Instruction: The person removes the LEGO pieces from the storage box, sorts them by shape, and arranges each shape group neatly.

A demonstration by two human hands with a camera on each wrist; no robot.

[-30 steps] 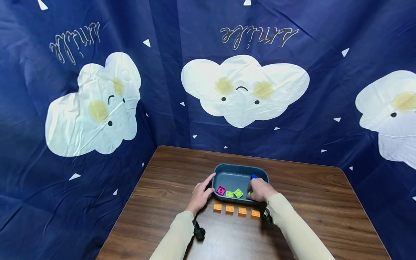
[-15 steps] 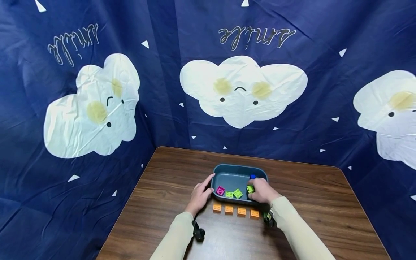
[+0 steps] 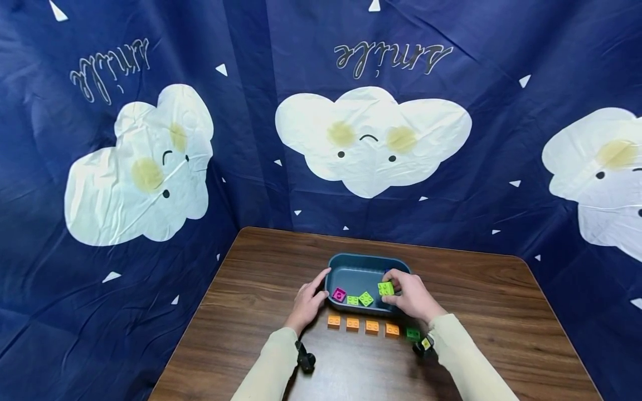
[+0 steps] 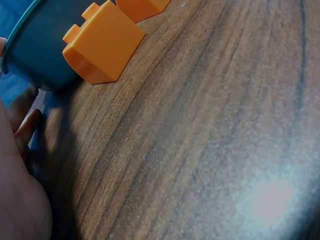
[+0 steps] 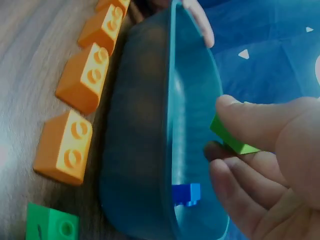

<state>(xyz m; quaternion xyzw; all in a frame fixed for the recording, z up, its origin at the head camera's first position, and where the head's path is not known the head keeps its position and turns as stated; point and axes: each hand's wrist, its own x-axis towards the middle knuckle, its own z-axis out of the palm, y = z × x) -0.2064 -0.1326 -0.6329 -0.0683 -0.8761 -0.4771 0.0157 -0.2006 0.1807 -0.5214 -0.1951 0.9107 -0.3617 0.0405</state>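
My right hand (image 3: 417, 298) pinches a lime-green building block (image 3: 385, 288) between thumb and fingers, above the right part of a teal tray (image 3: 368, 257). The right wrist view shows this block (image 5: 231, 137) partly covered by the thumb. At the tray's left end, my left hand (image 3: 304, 305) touches the rim with extended fingers and thumb. Inside the tray lie a magenta block (image 3: 339, 294), two lime-green blocks (image 3: 365, 299) and a blue block (image 5: 186, 194), which my right hand mostly hides in the head view.
Several orange blocks (image 3: 371, 327) stand in a row along the tray's near side. A dark green block (image 3: 413, 334) ends that row on the right. All rest on a brown wooden table (image 3: 481, 301), with a dark blue cloud-patterned cloth (image 3: 251, 111) hanging behind.
My right hand has lifted the lime-green block from the tray's right part and drawn slightly back, uncovering the dark green block. The left hand stays at the tray.
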